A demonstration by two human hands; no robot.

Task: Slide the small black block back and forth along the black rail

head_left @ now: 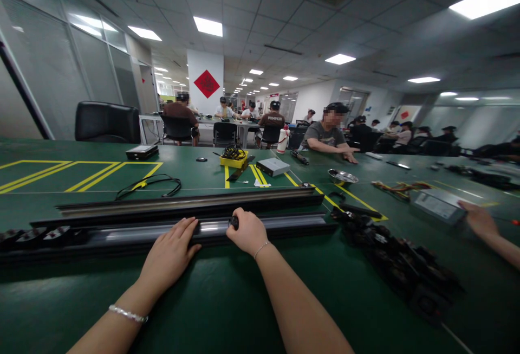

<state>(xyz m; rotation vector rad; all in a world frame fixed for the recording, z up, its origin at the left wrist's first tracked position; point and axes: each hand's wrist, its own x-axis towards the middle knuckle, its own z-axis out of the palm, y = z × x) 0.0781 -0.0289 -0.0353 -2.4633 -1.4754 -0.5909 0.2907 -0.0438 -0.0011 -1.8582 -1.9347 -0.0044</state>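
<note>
Left hand (pixel 169 252) lies palm-down across the front long black rail (pixel 294 225), fingers stretched out and together, thumb spread, not wrapped round anything visible. Right hand (pixel 248 231) is curled round a small black piece (pixel 234 222), thumb and fingers closed on it, at the same rail just right of the left hand. Beaded bracelet on left wrist, thin one on right.

Front rail lies flat, crosswise, on the green table (pixel 109 300); bright metal strip shows between the hands. Black round parts (pixel 57 235) sit at its left end, details blurred. Second long rail (pixel 244 198) lies just behind, roughly parallel. Loose black cable (pixel 152 183) beyond that, left; yellow box (pixel 227 162) with coiled cable in it and silver box (pixel 273 167) farther back. Metal bowl (pixel 343 177) to the right. Pile of black parts (pixel 402 259) right of the rails, blurred. Co-worker's hand (pixel 481 219) touches a grey metal box (pixel 436 206), far right.
</note>
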